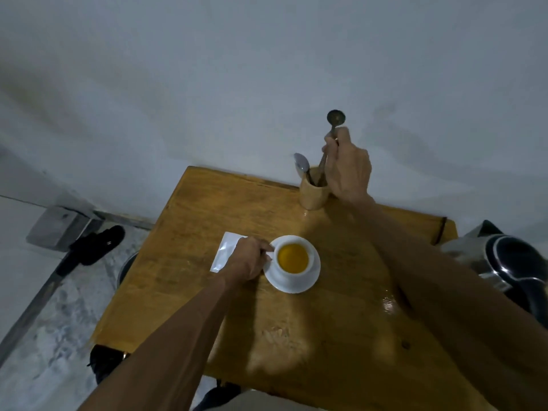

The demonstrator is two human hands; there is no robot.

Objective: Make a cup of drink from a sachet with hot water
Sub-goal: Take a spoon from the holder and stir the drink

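A white cup (293, 272) holding yellow-orange liquid stands on a white saucer (314, 277) in the middle of the wooden table (296, 336). My left hand (247, 259) grips the cup's handle on its left side. A white sachet (225, 250) lies flat just left of that hand, partly under it. At the table's back, my right hand (347, 167) is shut on the handle of a metal spoon (336, 117), bowl end up, over a wooden holder (313, 192). A second spoon (302, 164) stands in the holder.
A steel kettle with a black lid (510, 259) sits at the table's right edge. A pale wall runs close behind the table. On the floor to the left lie a black sandal (98, 244) and a grey block (59, 226). A wet patch (388, 304) glints under my right forearm.
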